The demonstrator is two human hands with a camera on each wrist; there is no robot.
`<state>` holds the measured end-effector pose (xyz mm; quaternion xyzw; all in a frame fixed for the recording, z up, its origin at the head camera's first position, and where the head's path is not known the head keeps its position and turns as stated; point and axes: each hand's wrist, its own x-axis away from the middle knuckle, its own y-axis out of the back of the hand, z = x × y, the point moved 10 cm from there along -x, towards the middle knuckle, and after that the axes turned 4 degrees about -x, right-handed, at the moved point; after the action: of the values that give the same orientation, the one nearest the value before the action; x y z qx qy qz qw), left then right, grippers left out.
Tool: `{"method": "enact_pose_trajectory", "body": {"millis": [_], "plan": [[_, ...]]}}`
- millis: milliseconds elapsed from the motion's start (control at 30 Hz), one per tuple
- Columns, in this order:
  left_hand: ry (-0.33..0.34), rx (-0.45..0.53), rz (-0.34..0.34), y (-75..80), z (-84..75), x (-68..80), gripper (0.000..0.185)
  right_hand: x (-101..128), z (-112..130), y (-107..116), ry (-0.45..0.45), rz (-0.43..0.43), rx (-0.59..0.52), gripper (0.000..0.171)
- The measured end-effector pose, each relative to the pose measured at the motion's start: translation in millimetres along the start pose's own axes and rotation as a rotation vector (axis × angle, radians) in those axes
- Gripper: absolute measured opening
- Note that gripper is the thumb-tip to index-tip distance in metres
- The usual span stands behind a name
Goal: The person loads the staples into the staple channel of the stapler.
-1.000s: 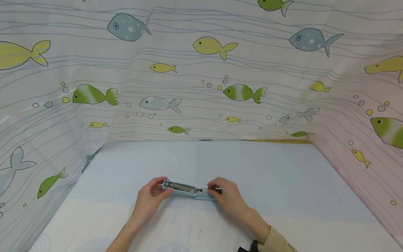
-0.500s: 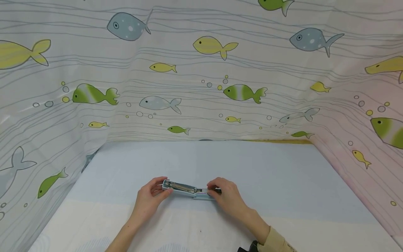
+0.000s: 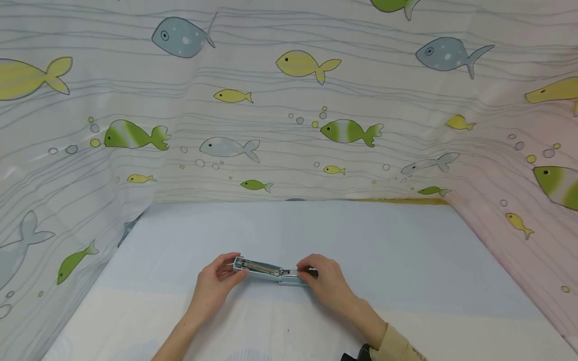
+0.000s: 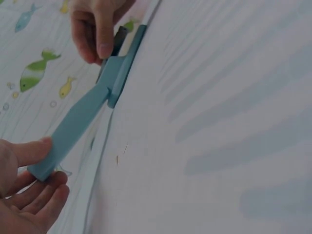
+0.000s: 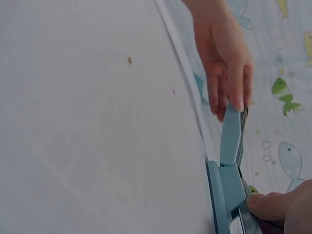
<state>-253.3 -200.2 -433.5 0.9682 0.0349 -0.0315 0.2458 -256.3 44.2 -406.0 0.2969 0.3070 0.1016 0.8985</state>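
Observation:
A light blue stapler is swung open, its metal staple channel facing up, low over the table. My left hand pinches its left tip between thumb and fingers; the left wrist view shows that tip of the stapler held by the left hand. My right hand grips the hinge end, thumb and fingers curled round it. In the right wrist view the stapler runs from the right hand up to the left hand.
A fish-patterned curtain walls the table at the back and on both sides. The tabletop is pale blue at the back and white near me. A beige sleeve covers my right wrist.

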Motion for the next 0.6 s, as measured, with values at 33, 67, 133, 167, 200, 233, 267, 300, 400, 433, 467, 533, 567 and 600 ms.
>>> {"method": "enact_pose_trajectory", "body": {"millis": [33,67,133,167,200,233,267,300,400,433,467,533,567,600], "plan": [[-0.003,0.000,0.002,-0.5,-0.9,-0.5,0.050,-0.1,0.0,0.8,0.004,-0.002,0.003,0.015],[-0.006,-0.002,0.002,-0.9,-1.7,-0.8,0.051,-0.1,-0.2,1.5,0.004,-0.003,0.004,0.016],[-0.008,-0.001,0.002,-1.3,-2.4,-0.7,0.051,-0.1,-0.8,1.6,0.001,0.001,0.004,0.015],[-0.007,-0.002,0.001,-1.2,-2.1,-0.4,0.051,0.0,-1.6,0.9,-0.005,0.006,0.006,0.015],[-0.006,-0.001,0.000,-1.1,-1.9,-0.2,0.051,0.1,-2.0,0.6,-0.008,0.009,0.005,0.015],[-0.004,-0.001,-0.001,-1.1,-1.7,-0.2,0.051,0.2,-2.2,0.4,-0.011,0.010,0.001,0.015],[-0.005,-0.002,-0.002,-1.1,-1.7,-0.1,0.051,0.2,-2.7,0.2,-0.017,0.011,0.000,0.015],[-0.005,-0.002,-0.001,-1.2,-1.7,-0.2,0.051,0.3,-2.8,0.2,-0.019,0.012,-0.003,0.015],[-0.009,-0.003,-0.002,-1.2,-1.8,-0.5,0.051,0.4,-3.1,0.3,-0.021,0.009,-0.008,0.015],[-0.011,-0.004,-0.002,-1.2,-1.9,-0.6,0.051,0.4,-2.9,0.4,-0.021,0.009,-0.009,0.015],[-0.013,-0.006,-0.002,-1.2,-2.1,-0.5,0.051,0.5,-2.8,0.5,-0.021,0.008,-0.006,0.015],[-0.015,-0.006,-0.002,-1.0,-2.7,-0.5,0.050,0.5,-1.9,0.8,-0.016,0.007,-0.004,0.015],[-0.016,-0.006,-0.001,-0.9,-2.9,-0.4,0.050,0.5,-1.4,0.9,-0.013,0.008,-0.003,0.015],[-0.017,-0.003,-0.001,-0.9,-3.3,-0.3,0.050,0.6,-1.0,1.0,-0.010,0.008,0.000,0.015]]}}
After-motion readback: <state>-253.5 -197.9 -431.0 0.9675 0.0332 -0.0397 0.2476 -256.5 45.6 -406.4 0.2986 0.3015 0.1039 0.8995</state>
